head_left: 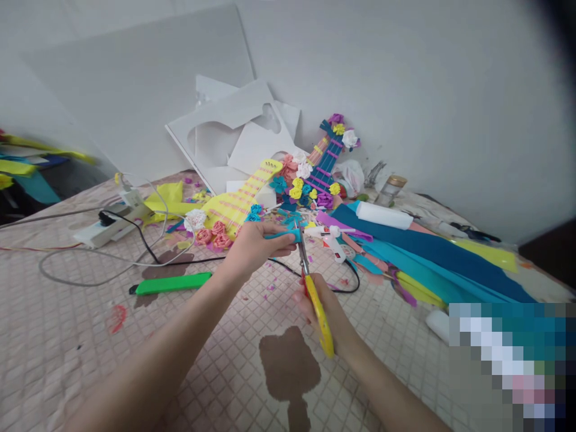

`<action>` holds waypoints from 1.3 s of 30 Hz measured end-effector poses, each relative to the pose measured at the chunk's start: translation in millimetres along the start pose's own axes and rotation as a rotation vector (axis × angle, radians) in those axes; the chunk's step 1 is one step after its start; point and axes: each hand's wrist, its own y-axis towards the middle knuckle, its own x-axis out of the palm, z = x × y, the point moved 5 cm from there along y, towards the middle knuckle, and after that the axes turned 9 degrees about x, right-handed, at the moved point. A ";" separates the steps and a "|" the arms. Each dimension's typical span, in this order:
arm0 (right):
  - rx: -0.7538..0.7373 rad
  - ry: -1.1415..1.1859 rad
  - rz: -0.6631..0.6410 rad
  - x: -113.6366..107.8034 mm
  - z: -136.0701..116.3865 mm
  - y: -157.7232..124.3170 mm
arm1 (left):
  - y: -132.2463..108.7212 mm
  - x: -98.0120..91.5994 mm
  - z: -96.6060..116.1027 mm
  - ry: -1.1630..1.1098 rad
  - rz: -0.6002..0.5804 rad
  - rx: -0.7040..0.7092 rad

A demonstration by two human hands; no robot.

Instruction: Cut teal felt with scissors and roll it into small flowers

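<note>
Between the fingers of my left hand (258, 245) is a small strip of blue crepe paper (294, 234), pinched near the middle of the view. My right hand (330, 312) grips yellow-handled scissors (320, 318), whose metal blades point away from me and meet the strip's right end. Whether the blades are closed through the paper I cannot tell. Just right of the blades lies a white glue gun (332, 240). Beyond my hands rest a yellow guitar-shaped cutout (240, 201) and a blue one (328, 159), both trimmed with paper flowers.
A green box cutter (173, 283) lies left of my forearm. A power strip (110, 225) with loose cables is farther left. Rolls of blue crepe paper (418, 252) and a glass jar (390, 191) sit to the right. White cut boards (229, 120) lean on the wall.
</note>
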 end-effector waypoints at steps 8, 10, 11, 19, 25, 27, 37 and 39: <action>0.017 0.058 -0.005 2.1 0.3 0.4 | 0.3 -0.2 -0.5 -0.025 0.005 -0.010; 0.017 0.085 -0.013 2.8 0.6 0.4 | 0.0 0.3 0.2 -0.027 0.004 -0.010; 0.016 0.086 -0.011 2.9 0.8 0.4 | -0.2 0.5 0.5 -0.027 0.004 -0.012; 0.011 0.038 0.009 0.7 -1.6 -1.4 | -0.7 0.2 0.8 -0.023 0.000 -0.023; 0.007 0.040 0.026 1.0 -0.5 0.9 | -0.1 1.3 0.3 -0.041 0.004 -0.027; 0.009 0.047 0.028 1.3 0.0 1.1 | 0.0 1.2 0.3 -0.038 0.010 -0.027; 0.044 0.065 0.034 1.1 3.2 2.5 | 1.6 0.8 -2.6 -0.055 -0.011 -0.026; 0.030 0.053 0.043 0.8 3.0 2.7 | 1.8 0.2 -2.7 -0.060 -0.021 -0.024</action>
